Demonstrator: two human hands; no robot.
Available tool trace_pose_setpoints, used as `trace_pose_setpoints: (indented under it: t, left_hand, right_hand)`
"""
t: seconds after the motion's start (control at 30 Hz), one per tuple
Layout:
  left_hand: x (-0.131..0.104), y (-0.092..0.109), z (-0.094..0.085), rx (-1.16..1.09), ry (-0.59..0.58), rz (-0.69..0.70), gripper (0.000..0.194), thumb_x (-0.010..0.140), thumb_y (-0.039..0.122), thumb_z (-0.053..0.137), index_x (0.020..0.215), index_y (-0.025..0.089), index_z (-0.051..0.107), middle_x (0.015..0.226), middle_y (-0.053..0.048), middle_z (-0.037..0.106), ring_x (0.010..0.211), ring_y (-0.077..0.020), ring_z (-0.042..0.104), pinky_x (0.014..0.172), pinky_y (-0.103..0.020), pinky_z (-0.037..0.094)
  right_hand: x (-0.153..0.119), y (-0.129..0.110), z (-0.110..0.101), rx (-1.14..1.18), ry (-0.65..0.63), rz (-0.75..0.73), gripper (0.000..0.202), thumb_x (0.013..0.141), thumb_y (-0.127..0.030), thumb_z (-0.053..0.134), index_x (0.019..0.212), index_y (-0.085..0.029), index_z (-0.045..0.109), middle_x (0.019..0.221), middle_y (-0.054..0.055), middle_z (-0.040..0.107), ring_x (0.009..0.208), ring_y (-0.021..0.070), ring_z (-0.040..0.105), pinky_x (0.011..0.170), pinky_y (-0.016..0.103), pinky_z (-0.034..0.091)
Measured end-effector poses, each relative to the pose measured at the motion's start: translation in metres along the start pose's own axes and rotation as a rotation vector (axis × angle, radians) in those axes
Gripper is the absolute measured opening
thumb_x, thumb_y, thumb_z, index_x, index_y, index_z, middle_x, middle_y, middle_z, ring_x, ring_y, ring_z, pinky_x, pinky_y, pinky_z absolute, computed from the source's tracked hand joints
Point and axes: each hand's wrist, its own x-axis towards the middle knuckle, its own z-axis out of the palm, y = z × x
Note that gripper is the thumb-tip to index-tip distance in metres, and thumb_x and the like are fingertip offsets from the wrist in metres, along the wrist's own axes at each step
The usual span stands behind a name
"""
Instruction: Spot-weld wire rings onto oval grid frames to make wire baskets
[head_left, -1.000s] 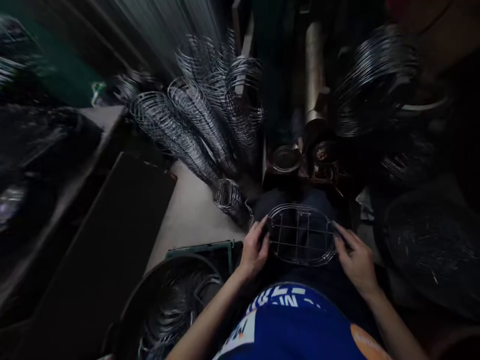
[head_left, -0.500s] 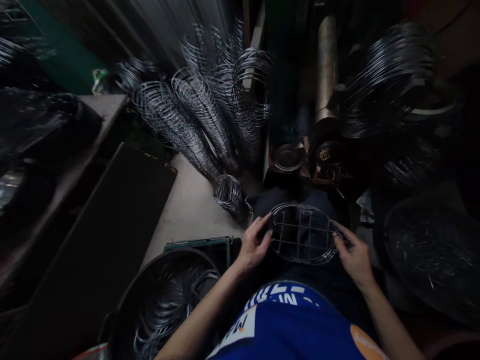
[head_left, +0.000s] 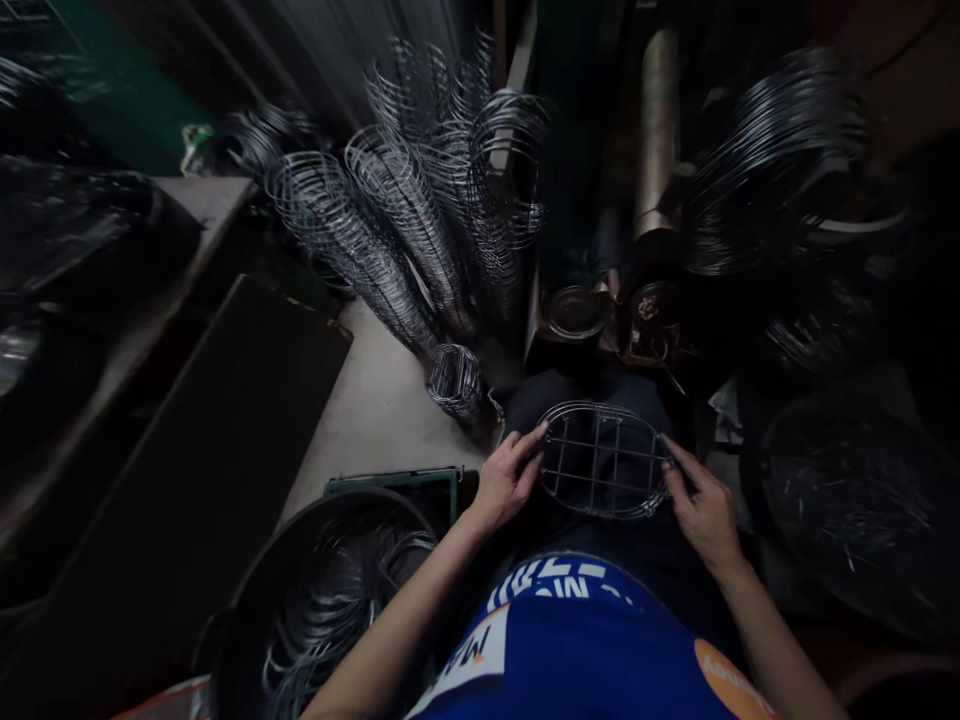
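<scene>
Two hands' fingers (head_left: pixel 534 437), slightly parted, pinched on opposite ends of an oval wire rack (head_left: pixel 604 461).

oval silver wire grid (head_left: pixel 595 447): glossy metal | blue printed shirt (head_left: pixel 577 650): matt cloth | ribbed grey wire stacks (head_left: pixel 409 215), eleven o'clock: shiny metal

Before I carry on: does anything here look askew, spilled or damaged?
I see no clear spill or damage, though dim light hides detail. The tall wire stacks look askew, leaning and fanning unevenly. Wire pieces in the black tub lie jumbled. The wire frame between left hand and right hand shows no obvious bend.
</scene>
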Motion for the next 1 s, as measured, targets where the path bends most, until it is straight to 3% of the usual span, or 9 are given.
trace_pose_setpoints:
  t: [0.17, 0.33, 0.47, 0.57, 0.63, 0.73, 0.8, 0.9, 1.0]
  left_hand:
    - [0.019, 0.000, -0.020, -0.187, -0.124, 0.047, 0.046, 0.098, 0.038, 0.057, 0.141, 0.022, 0.058, 0.127, -0.011, 0.067, 0.115, -0.0227, 0.063, 0.105, -0.037, 0.047]
    - [0.064, 0.013, -0.057, 0.033, -0.326, 0.180, 0.043, 0.090, 0.043, 0.068, 0.127, 0.020, 0.070, 0.106, -0.010, 0.068, 0.095, -0.0225, 0.063, 0.090, -0.036, 0.050]
    - [0.094, 0.026, -0.070, 0.106, -0.453, 0.298, 0.043, 0.088, 0.037, 0.069, 0.128, 0.021, 0.069, 0.095, -0.006, 0.064, 0.083, -0.0193, 0.063, 0.078, -0.031, 0.049]
    - [0.130, 0.044, -0.086, 0.202, -0.504, 0.384, 0.040, 0.080, 0.027, 0.074, 0.120, 0.022, 0.073, 0.099, -0.006, 0.066, 0.087, -0.0200, 0.065, 0.079, -0.030, 0.050]
    - [0.168, 0.064, -0.104, 0.355, -0.311, 0.397, 0.040, 0.079, 0.019, 0.069, 0.119, 0.020, 0.072, 0.103, -0.008, 0.066, 0.093, -0.0221, 0.064, 0.082, -0.032, 0.051]
    - [0.237, 0.101, -0.131, 0.674, 0.213, 0.314, 0.034, 0.086, 0.019, 0.061, 0.119, 0.019, 0.069, 0.118, -0.012, 0.061, 0.114, -0.0295, 0.057, 0.091, -0.040, 0.051]
    - [0.281, 0.122, -0.143, 0.780, 0.387, 0.274, 0.028, 0.090, 0.016, 0.056, 0.116, 0.016, 0.067, 0.126, -0.015, 0.056, 0.126, -0.0340, 0.049, 0.097, -0.046, 0.048]
    - [0.330, 0.135, -0.148, 0.811, 0.428, 0.215, 0.025, 0.094, 0.012, 0.047, 0.113, 0.012, 0.064, 0.131, -0.016, 0.051, 0.134, -0.0371, 0.041, 0.104, -0.051, 0.043]
    - [0.353, 0.133, -0.147, 0.848, 0.384, 0.193, 0.030, 0.098, 0.009, 0.035, 0.111, 0.008, 0.063, 0.130, -0.017, 0.048, 0.139, -0.0404, 0.035, 0.105, -0.056, 0.040]
  right_hand:
    - [-0.002, -0.002, 0.007, -0.050, 0.078, 0.012, 0.045, 0.100, -0.037, 0.046, 0.136, -0.019, 0.065, 0.116, 0.008, 0.076, 0.095, 0.0211, 0.076, 0.087, 0.030, 0.060]
    - [0.003, -0.005, 0.012, 0.003, 0.144, -0.004, 0.042, 0.100, -0.037, 0.048, 0.130, -0.017, 0.068, 0.097, 0.007, 0.078, 0.076, 0.0175, 0.075, 0.074, 0.025, 0.059]
    - [0.007, 0.001, 0.017, 0.064, 0.180, -0.023, 0.041, 0.099, -0.038, 0.048, 0.129, -0.017, 0.069, 0.091, 0.006, 0.078, 0.071, 0.0177, 0.073, 0.070, 0.026, 0.060]
    - [0.009, 0.007, 0.019, 0.078, 0.154, -0.016, 0.041, 0.099, -0.038, 0.048, 0.128, -0.019, 0.069, 0.090, 0.007, 0.078, 0.072, 0.0192, 0.074, 0.072, 0.029, 0.061]
    - [0.010, 0.008, 0.020, 0.088, 0.151, -0.016, 0.040, 0.099, -0.038, 0.048, 0.127, -0.020, 0.070, 0.097, 0.008, 0.078, 0.078, 0.0204, 0.075, 0.075, 0.030, 0.061]
    - [0.012, 0.006, 0.021, 0.105, 0.150, -0.016, 0.039, 0.098, -0.038, 0.049, 0.125, -0.020, 0.070, 0.105, 0.009, 0.078, 0.085, 0.0214, 0.076, 0.076, 0.030, 0.061]
    - [0.012, 0.002, 0.022, 0.103, 0.145, -0.002, 0.039, 0.099, -0.038, 0.048, 0.127, -0.019, 0.069, 0.106, 0.009, 0.078, 0.086, 0.0212, 0.076, 0.077, 0.030, 0.061]
    - [0.012, -0.004, 0.021, 0.100, 0.125, 0.022, 0.040, 0.100, -0.038, 0.045, 0.128, -0.019, 0.067, 0.104, 0.008, 0.078, 0.086, 0.0208, 0.076, 0.079, 0.031, 0.060]
    - [0.012, -0.008, 0.016, 0.105, 0.121, 0.000, 0.039, 0.101, -0.039, 0.046, 0.126, -0.020, 0.067, 0.112, 0.009, 0.076, 0.098, 0.0225, 0.074, 0.089, 0.035, 0.059]
